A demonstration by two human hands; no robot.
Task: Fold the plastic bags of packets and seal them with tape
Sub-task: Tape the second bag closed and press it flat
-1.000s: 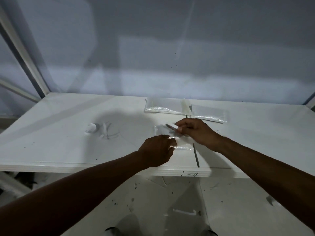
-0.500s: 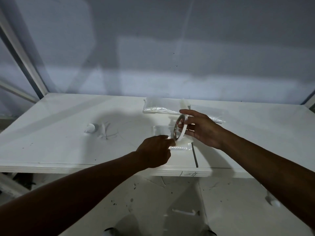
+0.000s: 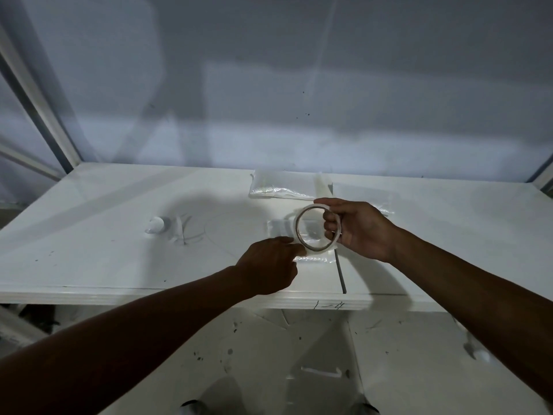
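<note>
My right hand holds a thin roll of clear tape upright, fingers through its ring, just above a small folded plastic bag lying on the white table. My left hand rests on the near left edge of that bag, its fingertips pinched at the bottom of the roll where the tape's end seems to be. Part of the bag is hidden behind the roll and my hands.
Two more clear bags of packets lie at the table's far side, one behind the roll and one further right. A small white lump sits on the left. A dark seam splits the tabletop.
My right hand lifted the tape roll off the bag and turned it until its ring faces me. My left hand stayed on the bag, fingertips now at the roll.
</note>
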